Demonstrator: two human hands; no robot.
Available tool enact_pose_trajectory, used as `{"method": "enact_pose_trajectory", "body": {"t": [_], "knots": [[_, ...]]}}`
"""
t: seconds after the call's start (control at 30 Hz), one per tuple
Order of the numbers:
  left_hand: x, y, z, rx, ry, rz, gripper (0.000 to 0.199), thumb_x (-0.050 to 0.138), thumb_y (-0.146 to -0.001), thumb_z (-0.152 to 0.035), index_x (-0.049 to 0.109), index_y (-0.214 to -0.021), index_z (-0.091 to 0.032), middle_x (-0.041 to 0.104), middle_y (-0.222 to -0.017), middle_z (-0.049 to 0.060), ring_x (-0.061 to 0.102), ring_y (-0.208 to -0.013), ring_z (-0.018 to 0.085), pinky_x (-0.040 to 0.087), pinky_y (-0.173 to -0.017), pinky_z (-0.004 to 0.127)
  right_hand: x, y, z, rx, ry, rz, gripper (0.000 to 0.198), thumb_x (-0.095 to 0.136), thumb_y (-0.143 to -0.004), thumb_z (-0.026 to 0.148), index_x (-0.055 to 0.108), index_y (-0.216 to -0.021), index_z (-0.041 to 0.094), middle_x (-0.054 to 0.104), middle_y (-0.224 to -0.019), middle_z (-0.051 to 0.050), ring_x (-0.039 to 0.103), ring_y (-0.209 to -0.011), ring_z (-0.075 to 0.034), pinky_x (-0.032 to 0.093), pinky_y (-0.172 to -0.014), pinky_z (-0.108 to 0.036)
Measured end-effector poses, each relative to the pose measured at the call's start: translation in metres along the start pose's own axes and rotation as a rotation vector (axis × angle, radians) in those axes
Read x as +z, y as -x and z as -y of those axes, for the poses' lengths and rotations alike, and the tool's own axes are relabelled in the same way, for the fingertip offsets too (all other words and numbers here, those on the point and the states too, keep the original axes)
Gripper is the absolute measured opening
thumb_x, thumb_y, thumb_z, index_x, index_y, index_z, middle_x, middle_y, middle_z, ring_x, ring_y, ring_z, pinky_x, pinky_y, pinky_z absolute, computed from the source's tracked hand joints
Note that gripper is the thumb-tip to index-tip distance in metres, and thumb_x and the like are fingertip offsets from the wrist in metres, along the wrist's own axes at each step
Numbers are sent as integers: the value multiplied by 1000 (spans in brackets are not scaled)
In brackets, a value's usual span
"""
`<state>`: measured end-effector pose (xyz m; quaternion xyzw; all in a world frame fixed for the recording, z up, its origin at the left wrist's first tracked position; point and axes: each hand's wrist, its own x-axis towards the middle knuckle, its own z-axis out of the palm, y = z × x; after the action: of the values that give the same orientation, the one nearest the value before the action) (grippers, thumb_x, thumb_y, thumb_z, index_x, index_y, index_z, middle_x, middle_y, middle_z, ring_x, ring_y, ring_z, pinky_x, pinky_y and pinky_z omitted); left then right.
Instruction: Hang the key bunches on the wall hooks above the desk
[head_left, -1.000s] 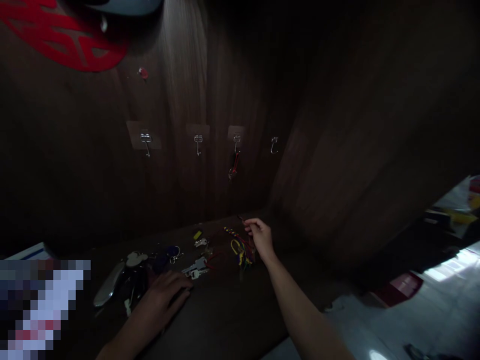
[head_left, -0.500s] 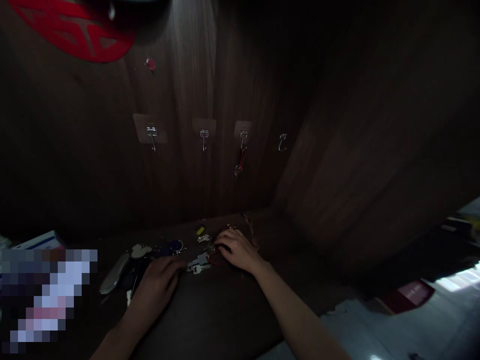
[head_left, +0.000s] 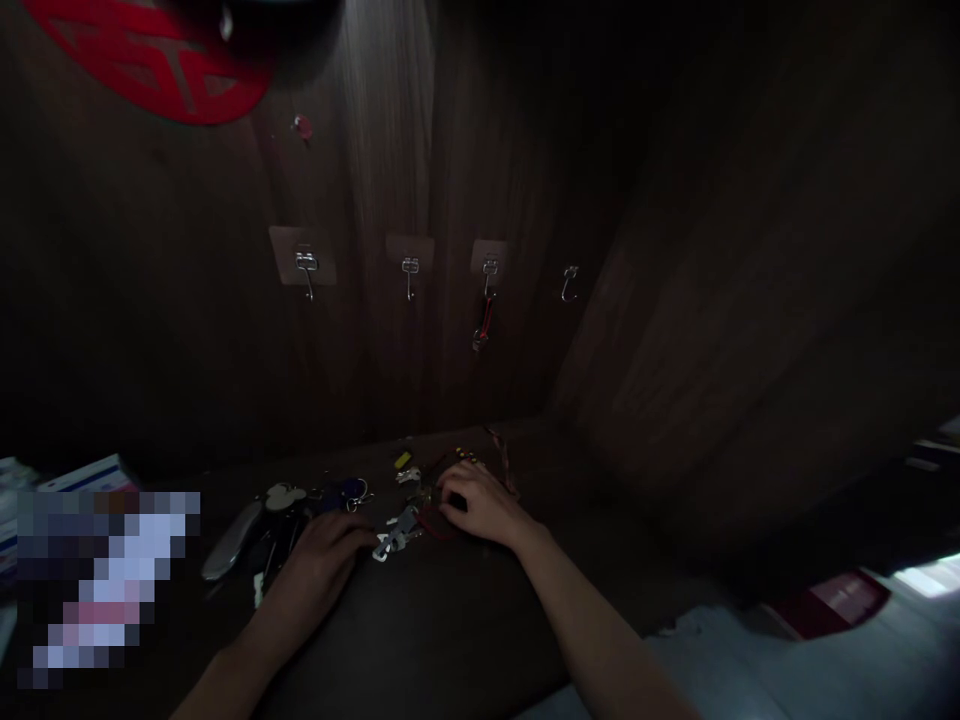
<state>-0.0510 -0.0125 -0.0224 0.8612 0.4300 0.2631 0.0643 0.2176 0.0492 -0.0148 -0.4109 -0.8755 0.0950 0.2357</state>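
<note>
My left hand rests low over the dark wooden shelf, fingers stretched out, their tips beside a bunch of silver keys. A red cord runs from these keys towards my right hand. That hand is curled, thumb and forefinger close together beside the bunch; what lies in its fingers is hidden. Behind the hands are a smaller set of keys, a yellow tag and a braided cord. Near the left hand lie a blue key fob and a long silvery object.
Several metal hooks are on the back panel, including a left hook and a right hook. A red strap with a key ring hangs from one. Boxes stand at left; a side wall closes the right.
The bunch of silver keys has turned and drawn together, pointing more towards me. My right hand has shifted slightly right, away from the keys. My left hand has barely moved.
</note>
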Motion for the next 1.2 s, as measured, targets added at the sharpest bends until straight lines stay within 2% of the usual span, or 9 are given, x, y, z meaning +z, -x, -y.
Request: {"method": "enact_pose_trajectory", "body": {"t": [0.27, 0.43, 0.6, 0.7, 0.77, 0.9, 1.0, 1.07, 1.2], "knots": [[-2, -2, -5, 50, 61, 25, 32, 42, -84, -11, 66, -93, -29, 67, -98, 3, 59, -95, 21, 47, -85, 36, -2, 0, 2, -11, -32, 25, 8, 64, -75, 14, 62, -76, 22, 64, -97, -2, 57, -95, -18, 39, -88, -35], [-4, -4, -6, 28, 64, 39, 27, 42, -85, -13, 66, -81, -26, 68, -94, 3, 60, -92, 21, 48, -83, 36, -6, -1, 6, 43, -112, -26, 10, 59, -74, 11, 61, -74, 21, 64, -78, 0, 58, -76, -16, 42, -76, -29], [-13, -14, -5, -46, 27, 61, 30, 43, -81, -8, 66, -80, -26, 67, -103, 3, 60, -97, 20, 48, -84, 35, -5, -4, 11, 203, -616, -95, 2, 56, -79, 22, 57, -78, 22, 64, -68, 3, 60, -63, -13, 45, -61, -24], [-21, -22, -8, -66, -11, 74, 24, 48, -81, -12, 67, -86, -26, 67, -105, 4, 60, -98, 22, 46, -88, 39, -4, -8, 17, 303, -1015, -76, 14, 60, -78, 33, 56, -83, 21, 64, -62, 4, 60, -50, -11, 45, -51, -22], [-23, -27, -14, -84, 10, 81, 22, 51, -81, -14, 67, -91, -27, 67, -106, 4, 59, -99, 22, 44, -91, 41, -6, -9, 23, 317, -1157, -54, 21, 65, -75, 38, 59, -83, 19, 66, -63, 3, 60, -49, -11, 46, -50, -22], [-13, -41, -36, -138, 219, 99, 39, 58, -77, -15, 58, -114, -28, 65, -113, 5, 57, -105, 23, 43, -93, 42, -11, -8, 34, 286, -1252, 4, 22, 68, -74, 36, 68, -84, 18, 72, -73, -2, 63, -55, -12, 49, -59, -26], [5, -50, -52, -233, 378, 53, 33, 62, -74, -19, 61, -107, -25, 67, -107, 5, 59, -101, 24, 45, -90, 38, -11, -6, 40, 218, -1330, 21, 27, 66, -76, 35, 70, -98, 19, 73, -89, -6, 65, -65, -14, 49, -67, -30], [15, -53, -56, -323, 470, -34, 18, 56, -79, -23, 63, -96, -23, 69, -100, 4, 61, -96, 23, 46, -86, 35, -9, -7, 41, 169, -1371, -20, 33, 64, -78, 33, 67, -109, 21, 70, -103, -9, 65, -73, -16, 48, -67, -29], [20, -54, -54, -469, 664, -132, 21, 51, -84, -30, 61, -101, -23, 70, -91, 1, 63, -87, 20, 47, -80, 31, -6, -12, 37, 165, -1298, -192, 41, 62, -78, 27, 60, -119, 29, 62, -122, -8, 61, -76, -14, 46, -60, -26]]}}
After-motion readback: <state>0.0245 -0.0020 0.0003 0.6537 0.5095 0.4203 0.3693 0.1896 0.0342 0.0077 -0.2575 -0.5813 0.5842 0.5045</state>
